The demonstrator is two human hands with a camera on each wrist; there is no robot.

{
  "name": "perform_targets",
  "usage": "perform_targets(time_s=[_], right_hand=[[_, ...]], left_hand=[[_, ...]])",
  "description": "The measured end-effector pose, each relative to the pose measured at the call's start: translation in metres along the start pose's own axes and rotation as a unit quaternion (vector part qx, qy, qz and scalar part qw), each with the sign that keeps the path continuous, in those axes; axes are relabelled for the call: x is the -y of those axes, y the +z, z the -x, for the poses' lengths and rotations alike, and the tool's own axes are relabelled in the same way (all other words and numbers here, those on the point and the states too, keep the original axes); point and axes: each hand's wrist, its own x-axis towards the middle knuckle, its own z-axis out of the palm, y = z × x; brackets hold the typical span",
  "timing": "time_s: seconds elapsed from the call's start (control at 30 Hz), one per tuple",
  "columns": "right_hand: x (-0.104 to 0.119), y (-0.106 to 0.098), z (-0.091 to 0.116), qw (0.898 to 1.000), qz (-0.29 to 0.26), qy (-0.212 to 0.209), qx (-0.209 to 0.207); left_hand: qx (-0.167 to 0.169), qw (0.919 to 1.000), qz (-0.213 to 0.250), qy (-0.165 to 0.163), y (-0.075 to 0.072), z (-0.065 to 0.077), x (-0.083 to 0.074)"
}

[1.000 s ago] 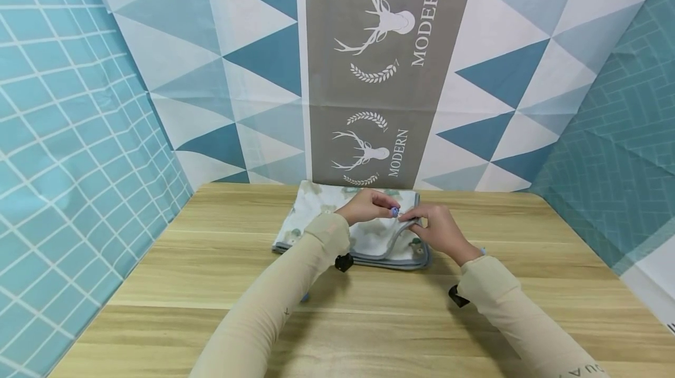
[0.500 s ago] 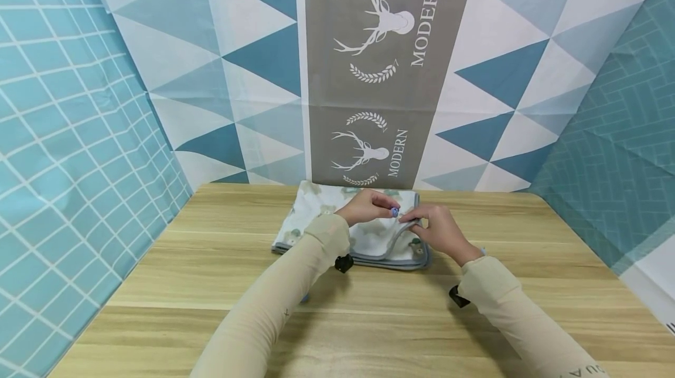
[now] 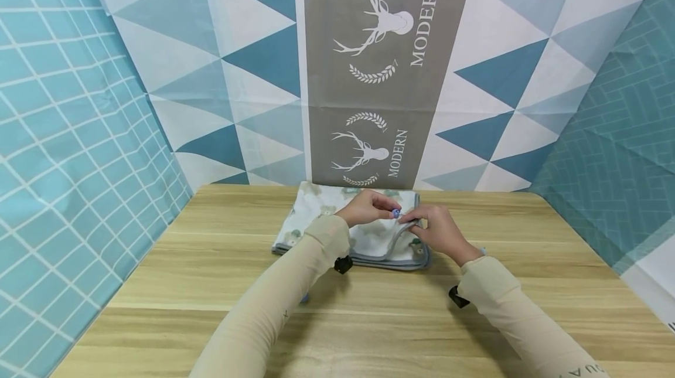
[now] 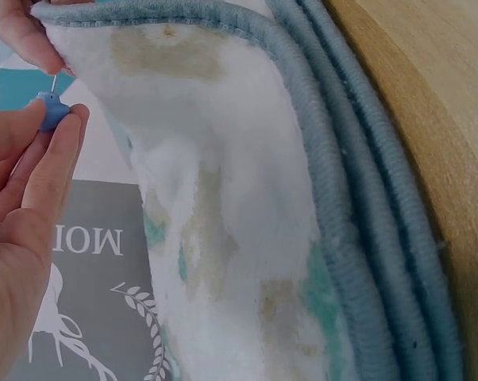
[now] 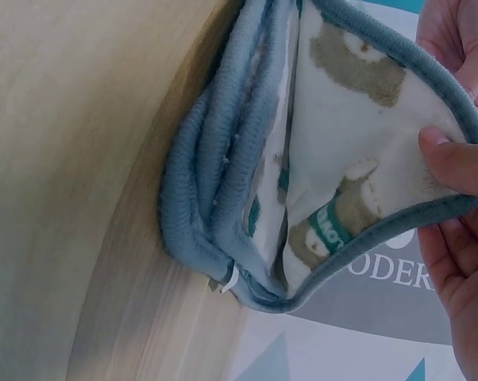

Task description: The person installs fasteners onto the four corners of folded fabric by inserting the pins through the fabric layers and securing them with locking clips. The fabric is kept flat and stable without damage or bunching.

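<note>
The blanket [image 4: 223,143] is matt cloth with a fuzzy nap, bound by an edging [image 4: 326,159] of ribbed, yarn-like stitching. The knob [image 4: 53,112] looks like smooth plastic with a slight sheen, its pin [image 4: 54,82] like bright metal. The table [image 3: 211,284] shows smooth wood grain, faintly glossy. The wall covering [image 3: 253,44] is creased, plastic-looking sheeting; the sleeves [image 3: 269,307] are matt cloth.

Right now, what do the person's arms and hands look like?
The left sleeve and right sleeve are long and cream. The left has a small dark mark; the right has dark letters. Black pieces show near both wrists. The left hand and right hand wear no gloves.
</note>
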Motion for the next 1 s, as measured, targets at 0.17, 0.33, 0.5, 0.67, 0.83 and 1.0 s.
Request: perform_targets(time_s=[0.17, 0.33, 0.5, 0.67, 0.83, 1.0], right_hand=[[0.0002, -0.001, -0.0008, 1.0, -0.003, -0.008, -0.003], [0.0009, -0.0019, -0.0023, 1.0, 0.0, -0.01, -0.006], [0.0013, -0.0034, -0.0031, 1.0, 0.007, -0.013, -0.01], [0.0016, -0.0045, -0.0023, 1.0, 0.005, -0.011, -0.008], [0.0019, -0.0034, 0.0, 1.0, 0.0, -0.007, -0.004], [0.0033, -0.0028, 0.0015, 1.0, 0.0, -0.006, -0.006]], left_hand=[[0.001, 0.9998, -0.013, 0.014, -0.0002, 0.0004, -0.0021], [-0.001, 0.9994, -0.029, 0.018, -0.0008, 0.0003, -0.0046], [-0.006, 0.9993, -0.031, 0.018, -0.0006, -0.0011, -0.005], [-0.003, 0.9993, -0.032, 0.019, 0.0009, -0.0009, -0.0056], [-0.009, 0.9985, -0.053, 0.012, 0.0013, 0.0001, -0.0062], [-0.013, 0.9986, -0.051, 0.007, 0.0025, 0.0017, -0.0042]])
